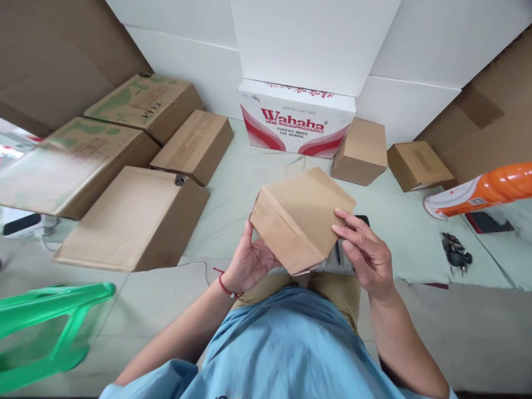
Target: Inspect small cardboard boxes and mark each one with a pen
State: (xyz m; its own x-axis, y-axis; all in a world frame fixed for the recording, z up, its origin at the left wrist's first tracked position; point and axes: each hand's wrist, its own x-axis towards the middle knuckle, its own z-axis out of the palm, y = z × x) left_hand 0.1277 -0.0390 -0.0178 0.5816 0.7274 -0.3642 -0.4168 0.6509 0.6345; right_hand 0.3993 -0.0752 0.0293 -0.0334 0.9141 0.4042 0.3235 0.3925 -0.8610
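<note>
A small brown cardboard box (pixel 311 205) is held tilted in front of my body, over the near edge of the table. My left hand (pixel 253 263) supports it from the lower left, thumb up against its side and the other fingers partly hidden beneath. On the right, my right hand (pixel 368 252) touches the box's right edge with its fingertips. A taped seam runs along the box side that faces me. Part of a dark object (pixel 362 220) shows behind my right fingers; its kind is hidden.
A white Wahaha carton (pixel 297 124) stands at the back. Several brown boxes, one large (pixel 120 213), occupy the left; two smaller ones (pixel 361 149) sit back right. An orange and white bottle-like container (pixel 482 191) and keys (pixel 456 252) are right. A green stool (pixel 58 327) is lower left.
</note>
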